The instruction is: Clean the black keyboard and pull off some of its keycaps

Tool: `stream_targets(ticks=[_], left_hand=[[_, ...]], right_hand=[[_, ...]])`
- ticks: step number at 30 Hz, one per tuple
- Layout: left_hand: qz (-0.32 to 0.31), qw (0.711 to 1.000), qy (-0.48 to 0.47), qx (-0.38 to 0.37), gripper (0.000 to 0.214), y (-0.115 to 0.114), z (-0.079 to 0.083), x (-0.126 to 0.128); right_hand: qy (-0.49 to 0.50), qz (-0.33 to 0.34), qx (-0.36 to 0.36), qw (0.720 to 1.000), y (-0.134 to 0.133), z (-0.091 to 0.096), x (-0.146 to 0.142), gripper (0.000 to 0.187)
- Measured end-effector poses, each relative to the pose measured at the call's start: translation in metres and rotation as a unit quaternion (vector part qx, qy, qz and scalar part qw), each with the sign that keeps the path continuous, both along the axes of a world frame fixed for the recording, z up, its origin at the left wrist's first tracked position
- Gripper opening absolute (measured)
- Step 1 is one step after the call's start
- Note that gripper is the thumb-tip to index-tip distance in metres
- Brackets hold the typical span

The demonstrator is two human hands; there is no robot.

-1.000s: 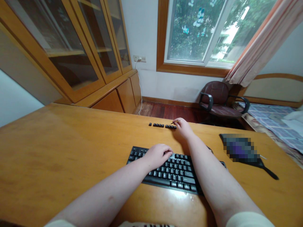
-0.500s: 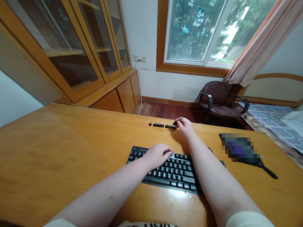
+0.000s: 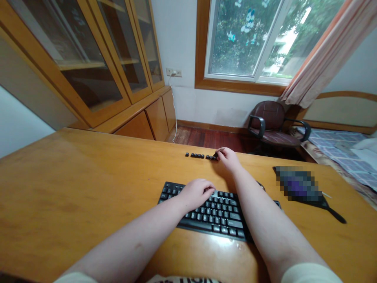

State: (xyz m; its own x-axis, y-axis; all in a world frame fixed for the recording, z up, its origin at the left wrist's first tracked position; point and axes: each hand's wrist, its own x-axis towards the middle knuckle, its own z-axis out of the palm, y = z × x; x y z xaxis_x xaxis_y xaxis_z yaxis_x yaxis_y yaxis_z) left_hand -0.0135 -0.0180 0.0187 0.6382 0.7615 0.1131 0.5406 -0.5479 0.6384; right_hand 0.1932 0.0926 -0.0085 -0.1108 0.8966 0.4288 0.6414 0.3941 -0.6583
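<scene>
A black keyboard (image 3: 219,210) lies on the desk in front of me. My left hand (image 3: 196,194) rests over its upper part, fingers curled and thumb close against them near the top row; what is between them is hidden. Along the desk's far side runs a row of small black keycaps (image 3: 197,156), set in groups. At the right end of that row, my right hand (image 3: 229,158) pinches a small dark piece (image 3: 216,154), too small to make out. The fingertips are right beside the last keycaps.
A black pouch-like item with a strap, partly pixelated (image 3: 312,196), lies on the desk (image 3: 88,196) at right. Behind the far edge stand a brown armchair (image 3: 268,118) and a bed (image 3: 347,145). A glass-door cabinet (image 3: 126,94) rises at left.
My right hand has shifted slightly left and lower with the dark piece, closer over the row's end. My left hand stays in place on the keyboard.
</scene>
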Motion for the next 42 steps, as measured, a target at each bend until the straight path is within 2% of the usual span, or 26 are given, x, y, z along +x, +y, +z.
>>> stream_targets(ticks=[8, 17, 25, 29, 36, 42], left_hand=[[0.000, 1.000, 0.000, 0.000, 0.022, -0.0004, 0.0009, 0.0004], [0.004, 1.000, 0.000, 0.002, 0.022, 0.0004, -0.0022, 0.0001], [0.001, 1.000, 0.001, -0.005, 0.022, -0.0005, 0.0008, 0.0004], [0.002, 1.000, 0.000, -0.003, 0.022, -0.0005, 0.0005, 0.0000], [0.001, 1.000, 0.001, -0.006, 0.022, -0.0004, 0.0014, -0.0002], [0.000, 1.000, 0.007, -0.006, 0.022, -0.0015, 0.0038, 0.0004]], right_hand=[[-0.013, -0.004, -0.006, 1.000, -0.0009, 0.0031, -0.0021, 0.022], [-0.039, -0.024, 0.026, 0.999, -0.0014, 0.0039, 0.0020, 0.019], [-0.046, -0.016, 0.030, 0.998, 0.0001, 0.0025, 0.0022, 0.020], [-0.014, -0.020, 0.028, 0.999, -0.0014, 0.0024, 0.0031, 0.020], [0.139, -0.028, 0.005, 0.990, -0.0003, -0.0022, 0.0003, 0.027], [0.099, -0.007, -0.009, 0.995, 0.0026, -0.0045, -0.0035, 0.019]])
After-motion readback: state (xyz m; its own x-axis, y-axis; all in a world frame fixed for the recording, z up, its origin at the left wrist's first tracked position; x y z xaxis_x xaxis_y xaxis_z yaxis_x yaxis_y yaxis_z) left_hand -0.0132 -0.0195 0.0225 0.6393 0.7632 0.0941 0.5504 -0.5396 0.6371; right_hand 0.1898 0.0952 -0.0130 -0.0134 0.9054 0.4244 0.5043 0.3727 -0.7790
